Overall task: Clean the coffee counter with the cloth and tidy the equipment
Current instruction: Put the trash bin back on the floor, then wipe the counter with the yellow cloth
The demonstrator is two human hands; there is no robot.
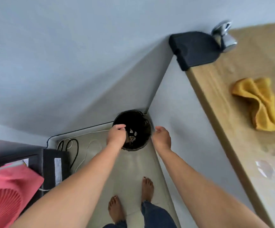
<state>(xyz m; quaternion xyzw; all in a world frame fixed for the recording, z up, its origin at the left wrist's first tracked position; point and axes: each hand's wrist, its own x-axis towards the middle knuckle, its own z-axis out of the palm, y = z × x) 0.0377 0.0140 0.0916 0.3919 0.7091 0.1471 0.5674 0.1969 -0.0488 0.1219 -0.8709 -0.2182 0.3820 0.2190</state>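
A crumpled yellow cloth lies on the wooden counter at the right, away from both hands. On the floor in the wall corner stands a black bin with bits of pale waste inside. My left hand hovers over the bin's left rim with its fingers curled shut. A brownish shape shows just under it, and I cannot tell whether the hand holds it. My right hand hangs by the bin's right rim, fingers loose, holding nothing.
A black block and a chrome piece sit at the counter's far end. Wet smears mark the near counter. A dark cabinet, cables and a pink fan stand at left. My bare feet stand on the pale floor.
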